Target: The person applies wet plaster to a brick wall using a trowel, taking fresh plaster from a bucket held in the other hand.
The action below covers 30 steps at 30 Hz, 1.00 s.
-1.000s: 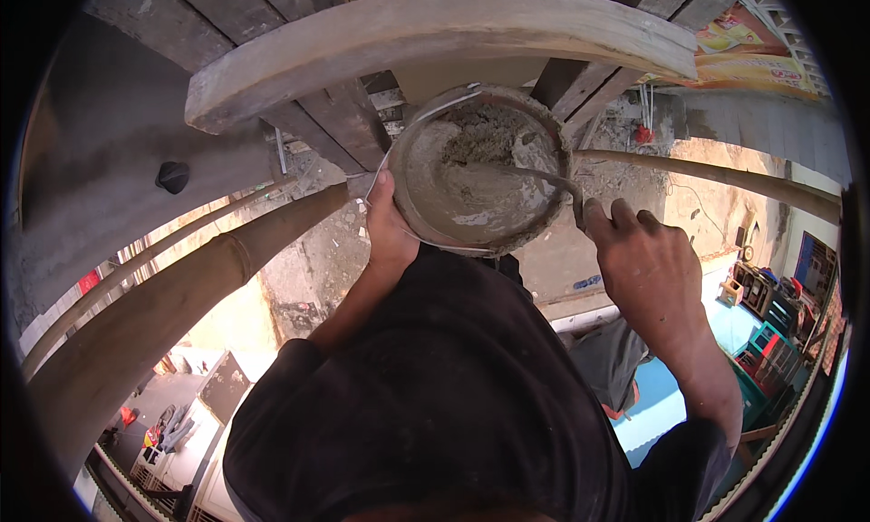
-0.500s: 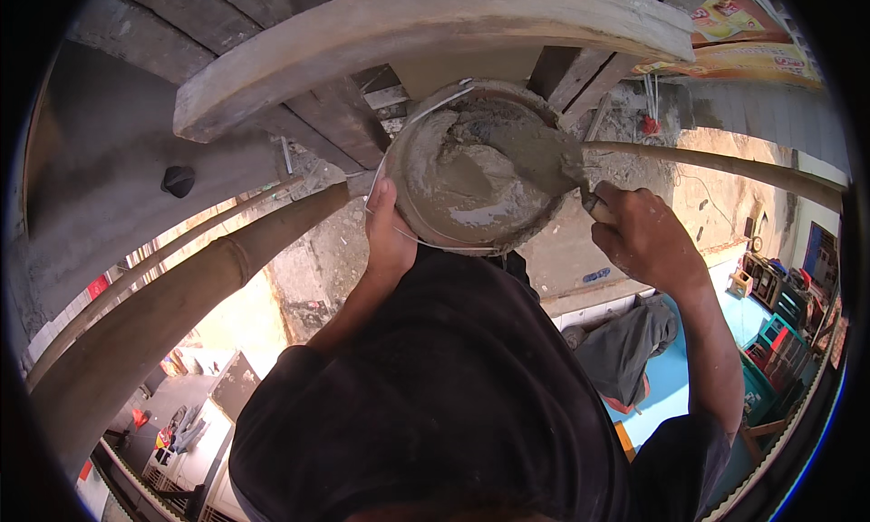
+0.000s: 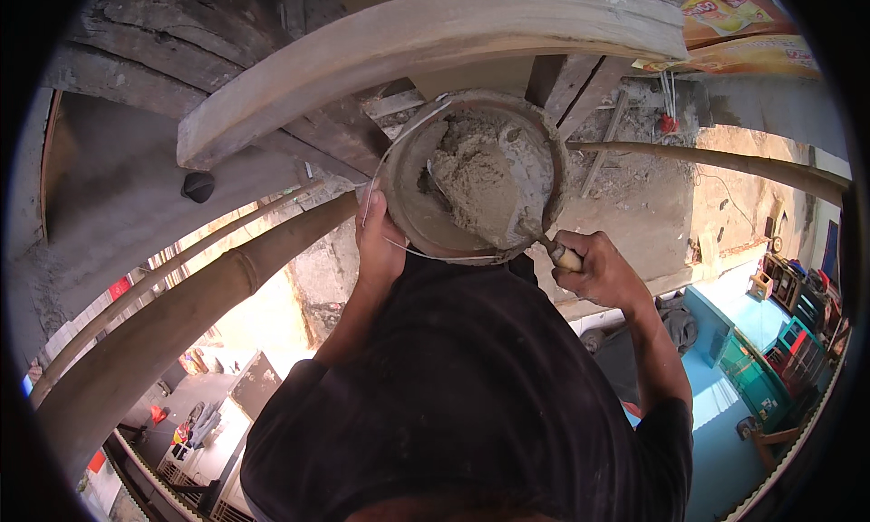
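A round bucket (image 3: 405, 196) of wet grey mortar (image 3: 480, 182) sits in front of my chest, its thin wire handle lying along the left rim. My left hand (image 3: 381, 246) grips the bucket's left side, with the fingers partly hidden against the wall and wire. At the near right of the rim, my right hand (image 3: 603, 273) is closed around the wooden handle of a trowel (image 3: 568, 258). The trowel's blade reaches over the rim into the mortar, which mostly covers it. The mortar is heaped in the middle and smeared on the inner wall.
A thick curved wooden beam (image 3: 435, 28) crosses just beyond the bucket. Bamboo poles run out on the left (image 3: 208, 291) and right (image 3: 725, 162). Orange printed sacks (image 3: 739, 55) lie at the far right. Far below are a ground area and a blue surface (image 3: 671, 440).
My right hand has brought the trowel from the bucket's right rim toward me and leftward. The mortar, flatter before, is now heaped in the middle. My left hand keeps its hold.
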Motion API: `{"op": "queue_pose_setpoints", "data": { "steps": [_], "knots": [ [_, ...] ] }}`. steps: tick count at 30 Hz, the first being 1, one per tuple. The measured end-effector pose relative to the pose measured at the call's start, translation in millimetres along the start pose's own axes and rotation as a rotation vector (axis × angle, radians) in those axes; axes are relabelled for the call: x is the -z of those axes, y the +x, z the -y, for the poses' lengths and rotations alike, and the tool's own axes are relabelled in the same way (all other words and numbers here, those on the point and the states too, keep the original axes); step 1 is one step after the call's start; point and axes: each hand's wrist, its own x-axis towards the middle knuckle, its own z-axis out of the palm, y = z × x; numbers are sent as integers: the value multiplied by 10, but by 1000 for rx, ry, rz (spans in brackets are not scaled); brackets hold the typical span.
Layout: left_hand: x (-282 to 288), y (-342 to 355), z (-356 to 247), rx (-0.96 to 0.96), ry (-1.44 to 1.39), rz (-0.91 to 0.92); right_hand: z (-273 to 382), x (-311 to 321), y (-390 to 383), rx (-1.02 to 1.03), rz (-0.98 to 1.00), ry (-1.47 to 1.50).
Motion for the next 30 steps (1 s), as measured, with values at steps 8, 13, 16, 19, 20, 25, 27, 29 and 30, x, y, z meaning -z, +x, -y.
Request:
{"op": "queue_pose_setpoints", "data": {
  "steps": [8, 13, 16, 19, 20, 25, 27, 29, 30],
  "knots": [
    [36, 36, -80, 5, -5, 12, 22, -54, 136, -29, 106, 231],
    [-6, 79, -120, 22, 45, 54, 27, 38, -43, -148, 182, 531],
    [95, 81, -43, 62, 43, 52, -173, -3, -232, -120, 318, 825],
    [6, 225, -248, -18, 66, 101, -250, -2, -314, -18, 172, 866],
    [48, 314, -212, -51, 68, 119, -307, 45, -406, 41, 119, 950],
    [51, 105, -193, 87, -7, 105, -477, 118, -731, 226, -518, 1331],
    [-7, 62, -269, 100, -4, 121, -419, 439, -625, 386, -813, 1424],
    [-17, 48, -286, 89, 38, 124, -389, 810, -526, 526, -1216, 1273],
    [-2, 60, -308, 75, 63, 125, -302, 1016, -481, 624, -1384, 1245]
  ]
}}
